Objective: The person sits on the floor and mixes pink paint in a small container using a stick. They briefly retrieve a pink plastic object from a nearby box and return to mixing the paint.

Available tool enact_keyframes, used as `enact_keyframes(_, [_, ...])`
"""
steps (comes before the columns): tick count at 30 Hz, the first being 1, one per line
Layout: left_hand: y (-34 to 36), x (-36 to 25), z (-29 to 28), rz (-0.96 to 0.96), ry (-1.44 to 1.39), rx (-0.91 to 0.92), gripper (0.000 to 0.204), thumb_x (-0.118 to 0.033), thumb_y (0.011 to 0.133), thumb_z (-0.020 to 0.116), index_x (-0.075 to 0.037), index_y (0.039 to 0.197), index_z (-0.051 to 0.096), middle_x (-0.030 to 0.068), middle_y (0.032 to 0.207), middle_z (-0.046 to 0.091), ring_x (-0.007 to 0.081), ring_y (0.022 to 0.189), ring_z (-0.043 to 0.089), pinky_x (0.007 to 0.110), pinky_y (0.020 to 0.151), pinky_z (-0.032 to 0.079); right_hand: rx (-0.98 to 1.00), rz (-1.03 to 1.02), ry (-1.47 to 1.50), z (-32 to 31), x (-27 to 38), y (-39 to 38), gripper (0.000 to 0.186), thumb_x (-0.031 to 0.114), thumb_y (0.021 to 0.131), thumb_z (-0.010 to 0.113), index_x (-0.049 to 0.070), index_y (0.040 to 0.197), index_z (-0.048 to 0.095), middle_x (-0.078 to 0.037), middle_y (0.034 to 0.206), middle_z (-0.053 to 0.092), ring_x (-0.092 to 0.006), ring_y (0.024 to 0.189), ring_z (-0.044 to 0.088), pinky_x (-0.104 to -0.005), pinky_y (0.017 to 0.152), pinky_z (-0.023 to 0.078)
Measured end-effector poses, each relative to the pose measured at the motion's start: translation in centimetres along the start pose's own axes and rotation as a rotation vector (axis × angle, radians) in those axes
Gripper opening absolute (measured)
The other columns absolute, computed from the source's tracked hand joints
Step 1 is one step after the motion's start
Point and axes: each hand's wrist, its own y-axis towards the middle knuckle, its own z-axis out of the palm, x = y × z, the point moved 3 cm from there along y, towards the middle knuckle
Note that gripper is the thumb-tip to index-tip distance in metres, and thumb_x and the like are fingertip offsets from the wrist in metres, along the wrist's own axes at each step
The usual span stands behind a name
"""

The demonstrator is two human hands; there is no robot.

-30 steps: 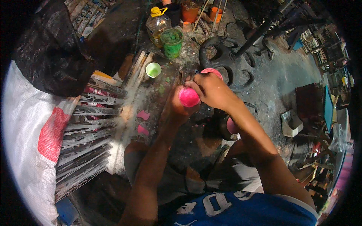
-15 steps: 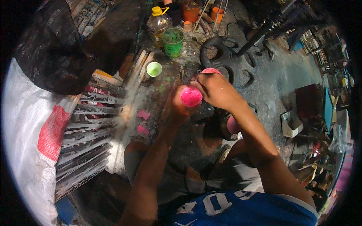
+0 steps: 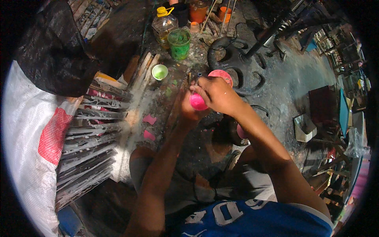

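Note:
My left hand is wrapped round a small cup of bright pink paint. Over the cup's right rim comes my right hand, fingers pinched on a thin tool with a dark end. The tool's lower end is hidden by the fingers, so I cannot tell its kind. Just beyond the right hand, partly covered by it, sits a pink round container. To the left stands a small white cup with light green paint. Two flat pink pieces lie on the floor left of my left hand.
A green tub and a yellow-capped plastic jug stand at the back. A black stand base with a pole lies beyond my right hand. Paint-streaked slats and a white sack fill the left; a pale box sits right.
My right hand has shifted a little left, now covering more of the pink cup's rim. More of the pink container behind it shows. The left hand still holds the cup.

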Motion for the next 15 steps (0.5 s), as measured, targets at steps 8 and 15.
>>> enact_keyframes(8, [-0.4,1.3,-2.2,0.259,0.513,0.21,0.069,-0.017,0.082,0.094,-0.004,0.138,0.057,0.0086,0.129,0.067,0.0221,0.118,0.067,0.041,0.101,0.055,0.149,0.014,-0.025,-2.2,-0.4,-1.7,0.027,0.025,0.106,0.07,-0.001,0.099,0.067,-0.026,0.092,0.066,-0.0485,0.087,0.065,-0.054,0.077,0.052])
enact_keyframes(15, [-0.8,0.6,0.1,0.106,-0.01,0.15,0.076,-0.006,0.08,0.091,-0.003,0.146,0.053,0.0094,0.137,0.064,0.0222,0.125,0.064,0.04,0.104,0.054,0.0,0.027,0.011,-1.6,0.0,-1.8,0.031,0.028,0.107,0.065,-0.001,0.095,0.067,-0.029,0.083,0.068,-0.0509,0.083,0.069,-0.0598,0.074,0.051])
